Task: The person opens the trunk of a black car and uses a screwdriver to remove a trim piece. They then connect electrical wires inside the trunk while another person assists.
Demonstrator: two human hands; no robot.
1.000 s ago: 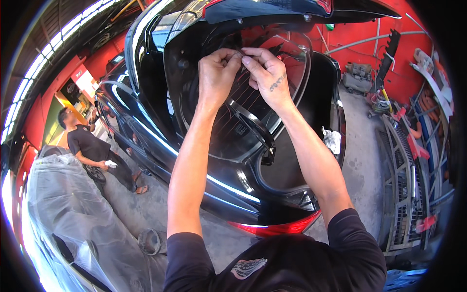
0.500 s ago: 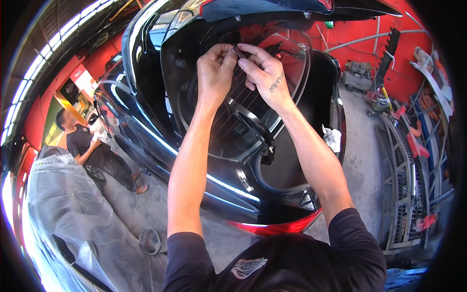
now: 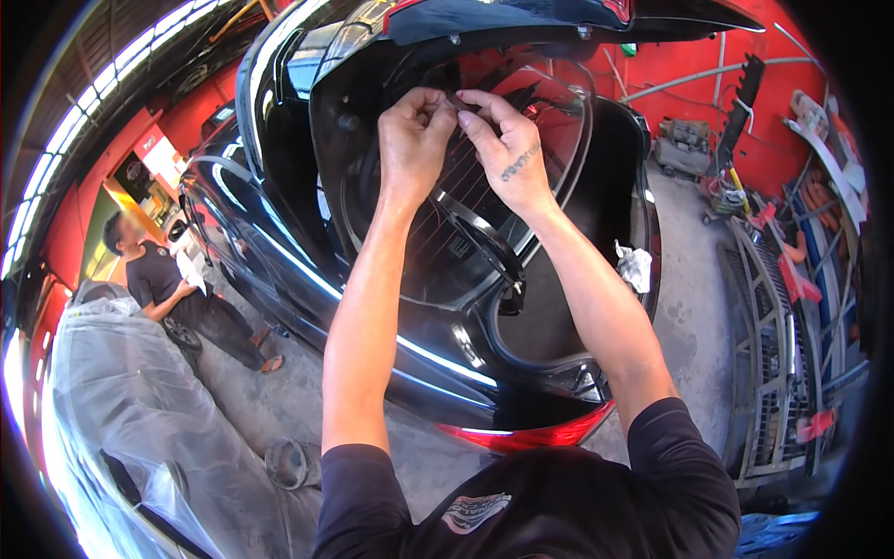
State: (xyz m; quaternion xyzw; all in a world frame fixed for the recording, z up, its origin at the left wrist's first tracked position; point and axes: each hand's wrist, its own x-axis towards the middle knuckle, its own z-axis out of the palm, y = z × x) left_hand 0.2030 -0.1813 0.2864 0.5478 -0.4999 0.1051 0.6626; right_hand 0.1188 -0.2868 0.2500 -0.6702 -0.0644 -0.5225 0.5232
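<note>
Both arms reach forward over the rear of a black car (image 3: pixel 438 335), whose tail lid (image 3: pixel 521 42) stands raised at the top. My left hand (image 3: pixel 413 140) is closed in a pinch, with thumb and forefinger on a small dark strip (image 3: pixel 453 101). From the other side my right hand (image 3: pixel 512 149) pinches the same strip between thumb and fingertips. The fingers partly cover the strip, so its exact kind cannot be made out. Beneath the hands lies the rear glass (image 3: pixel 456 177) with thin reddish lines. A black curved hinge arm (image 3: pixel 480 233) crosses below them.
A crumpled white cloth or paper (image 3: pixel 634 267) rests on the car's right edge. A plastic-covered vehicle (image 3: pixel 158 401) stands at left, near a person (image 3: pixel 163 279) holding white paper. Metal frames and car parts (image 3: pixel 768 345) line the right side, with a grey machine (image 3: pixel 684 144) behind.
My right hand has turned slightly and its fingers have drawn a little lower; my left hand barely moves. The person at left holds the white paper more opened out.
</note>
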